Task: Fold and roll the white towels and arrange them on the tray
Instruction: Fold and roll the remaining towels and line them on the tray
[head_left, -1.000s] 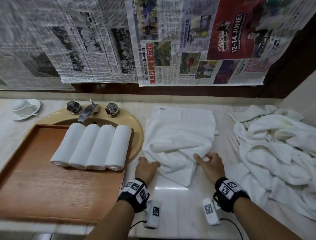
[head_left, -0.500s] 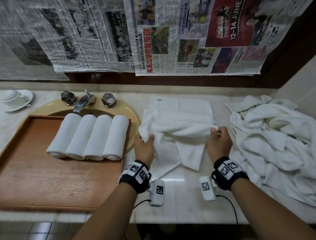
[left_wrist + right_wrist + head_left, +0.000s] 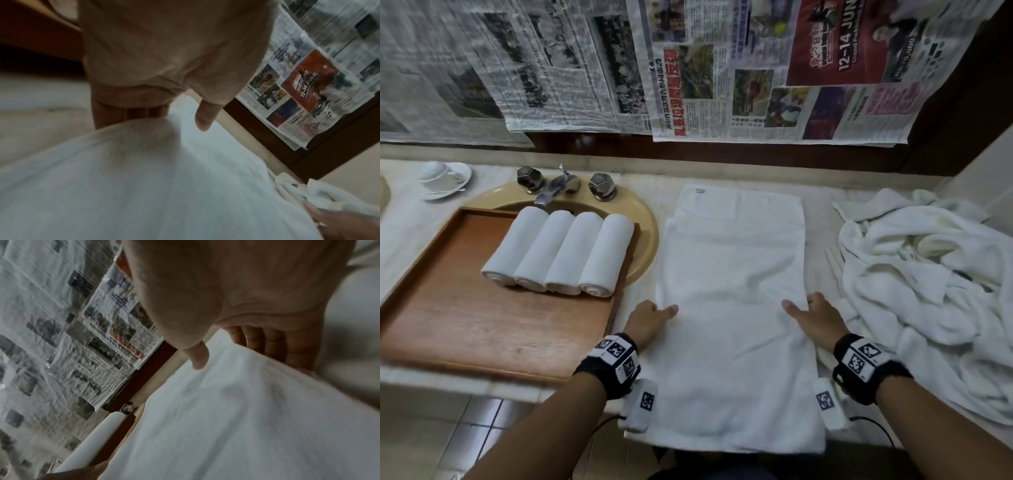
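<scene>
A white towel (image 3: pixel 732 291) lies flat and lengthwise on the counter, its near end hanging over the front edge. My left hand (image 3: pixel 664 310) holds its left edge, fingers under the cloth and thumb above, as the left wrist view shows at the towel (image 3: pixel 164 194). My right hand (image 3: pixel 798 305) holds the right edge the same way; its fingers (image 3: pixel 273 344) dip under the towel (image 3: pixel 246 418). Several rolled white towels (image 3: pixel 558 253) lie side by side at the far end of the wooden tray (image 3: pixel 465 325).
A heap of loose white towels (image 3: pixel 928 291) fills the counter on the right. The tray rests over a beige sink (image 3: pixel 647 233) with a faucet (image 3: pixel 554 192). A cup and saucer (image 3: pixel 441 174) stand far left. Newspaper (image 3: pixel 722 68) covers the wall.
The towel was bunched and half folded; both hands took its side edges and drew it toward me, and it now lies spread flat and long.
</scene>
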The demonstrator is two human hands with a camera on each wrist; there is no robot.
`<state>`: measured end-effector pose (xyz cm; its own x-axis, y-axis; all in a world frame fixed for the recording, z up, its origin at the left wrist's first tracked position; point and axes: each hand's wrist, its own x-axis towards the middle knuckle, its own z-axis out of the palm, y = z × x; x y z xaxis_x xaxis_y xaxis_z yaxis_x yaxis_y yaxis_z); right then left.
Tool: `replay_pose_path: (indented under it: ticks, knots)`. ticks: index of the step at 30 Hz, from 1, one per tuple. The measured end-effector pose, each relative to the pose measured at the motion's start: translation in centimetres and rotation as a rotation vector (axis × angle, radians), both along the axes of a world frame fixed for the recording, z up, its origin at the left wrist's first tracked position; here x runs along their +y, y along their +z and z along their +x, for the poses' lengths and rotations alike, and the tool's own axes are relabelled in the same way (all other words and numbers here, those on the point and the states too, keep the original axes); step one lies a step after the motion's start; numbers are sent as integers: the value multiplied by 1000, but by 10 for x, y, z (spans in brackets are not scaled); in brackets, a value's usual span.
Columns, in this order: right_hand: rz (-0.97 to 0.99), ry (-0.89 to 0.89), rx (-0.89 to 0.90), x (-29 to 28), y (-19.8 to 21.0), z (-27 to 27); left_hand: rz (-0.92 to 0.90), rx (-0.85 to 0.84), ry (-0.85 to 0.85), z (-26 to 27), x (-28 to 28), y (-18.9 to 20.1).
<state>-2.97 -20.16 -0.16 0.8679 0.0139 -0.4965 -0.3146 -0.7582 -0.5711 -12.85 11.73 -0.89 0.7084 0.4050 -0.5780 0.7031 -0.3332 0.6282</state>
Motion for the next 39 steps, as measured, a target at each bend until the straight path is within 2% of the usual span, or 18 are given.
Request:
replay_pose_path:
  ticks: [3,5,8,10,15,17,18,19,21,23,25,26,27,28,31,35,39]
  knots:
    - [-20,57,6,-3,-7,-7,157,-29,-8,2,-10,-7]
    - [-80,136,47,-6,-12,-10,195,36,-39,-3,-8,-13]
    - [-112,199,115,-12,-14,-12,174,178,-101,-14,8,-20]
    - [-94,170,96,-12,-11,-12,103,200,-84,-18,17,-22]
    - [-53,18,-95,1,-8,5,86,48,-12,13,19,-9]
    - [-79,18,-69,5,-10,14,97,-31,46,28,17,-3]
    - [-113,48,-29,6,-10,16,25,-51,130,34,17,-1]
    - [-154,92,17,5,-9,17,-12,-15,98,39,19,-3]
    - [-231,210,119,1,-5,16,130,147,-170,40,20,-2]
    - [-268,255,177,-5,-2,16,151,201,-186,38,31,-8]
    - [-219,158,138,-8,-1,20,200,221,-259,40,36,-12]
    - [-170,84,82,-8,0,24,131,217,-223,42,35,-9]
    - [-126,20,24,-6,1,28,40,208,-88,47,32,-2]
    - [-91,-22,-22,-2,2,33,57,140,-40,53,29,3]
    - [-58,-73,-87,10,2,45,185,98,-107,76,26,4]
    - [-129,-56,-35,13,-2,57,326,123,-156,74,28,5]
    - [-236,22,-41,17,6,61,420,243,-300,69,30,7]
